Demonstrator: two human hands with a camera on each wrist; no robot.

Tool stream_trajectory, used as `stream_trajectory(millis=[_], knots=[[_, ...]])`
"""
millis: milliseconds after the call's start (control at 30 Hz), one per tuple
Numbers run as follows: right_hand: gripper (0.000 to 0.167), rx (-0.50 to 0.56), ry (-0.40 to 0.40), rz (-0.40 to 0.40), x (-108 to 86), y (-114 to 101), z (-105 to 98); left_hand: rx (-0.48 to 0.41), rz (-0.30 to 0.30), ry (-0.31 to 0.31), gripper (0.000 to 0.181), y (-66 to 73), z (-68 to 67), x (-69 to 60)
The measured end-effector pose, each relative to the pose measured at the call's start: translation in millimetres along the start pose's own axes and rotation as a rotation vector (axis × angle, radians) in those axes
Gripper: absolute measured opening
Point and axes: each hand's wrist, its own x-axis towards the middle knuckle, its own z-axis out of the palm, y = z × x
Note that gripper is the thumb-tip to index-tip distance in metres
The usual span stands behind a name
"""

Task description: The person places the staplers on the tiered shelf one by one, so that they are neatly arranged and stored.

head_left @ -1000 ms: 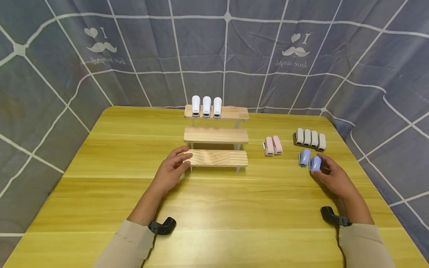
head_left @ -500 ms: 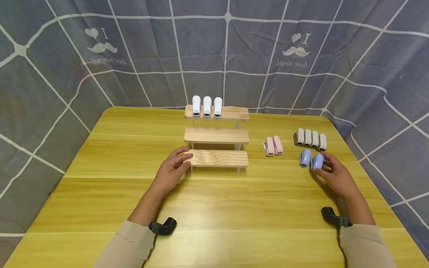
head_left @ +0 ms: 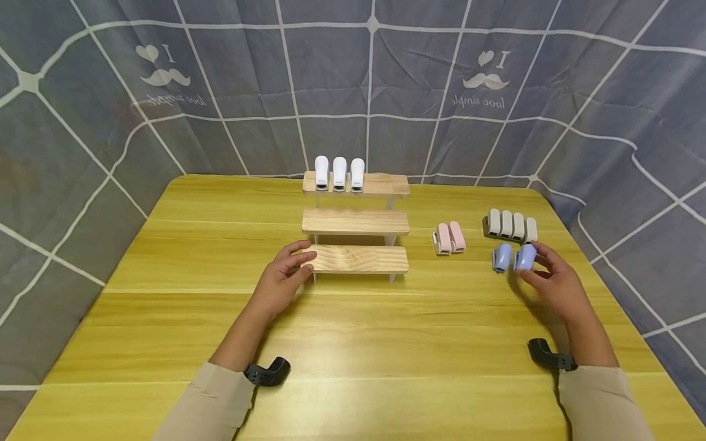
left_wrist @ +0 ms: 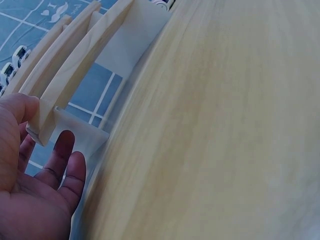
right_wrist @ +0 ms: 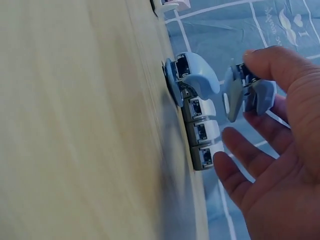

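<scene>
My right hand (head_left: 558,285) pinches a light blue mini stapler (head_left: 525,256) between thumb and fingers. In the right wrist view this stapler (right_wrist: 261,96) is held up off the table. Beside it a second blue mini stapler (head_left: 501,258) stands on the table. At the left end of a three-step wooden display stand (head_left: 361,260), my left hand (head_left: 277,286) grips the lowest board. The left wrist view has the thumb on that board (left_wrist: 75,67), with fingers below and behind it. Three white mini staplers (head_left: 339,174) stand on the top step.
Two pink mini staplers (head_left: 449,238) stand right of the stand. Several off-white mini staplers (head_left: 512,226) form a row behind the blue ones. A grey checked curtain (head_left: 237,92) hangs around the wooden table (head_left: 353,355).
My right hand has lifted the blue stapler from the table and moved it slightly away from me. The left hand has stayed on the stand.
</scene>
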Motion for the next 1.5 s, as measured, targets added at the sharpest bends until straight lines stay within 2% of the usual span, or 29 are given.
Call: stream_trajectory(millis=[133,167,300,567,700,800,1133,1500], knots=[[0.072,-0.009,0.034,-0.056,0.1,-4,1,0.006,-0.003,-0.001,0.033,0.6,-0.1,-0.1],[0.072,-0.005,0.040,-0.072,0.2,-5,1,0.005,-0.002,0.000,0.033,-4.3,-0.4,1.5],[0.068,0.005,0.070,-0.133,2.6,-15,2,0.012,-0.013,0.001,0.033,-1.8,-0.2,1.3],[0.069,-0.015,0.070,-0.197,6.9,-40,2,0.013,-0.028,-0.013,0.032,30.2,1.0,-7.4],[0.068,-0.021,0.056,-0.211,10.1,-52,3,0.012,-0.028,-0.014,0.032,35.7,0.6,-8.6],[0.068,-0.042,0.045,-0.212,11.7,-62,5,0.009,-0.024,-0.012,0.032,35.5,0.6,-8.8],[0.068,-0.037,0.019,-0.316,16.9,-92,13,0.023,-0.037,-0.005,0.032,34.8,1.1,-9.2],[0.068,-0.049,-0.002,-0.318,28.9,-121,20,0.019,-0.035,-0.001,0.032,33.3,1.3,-9.3]])
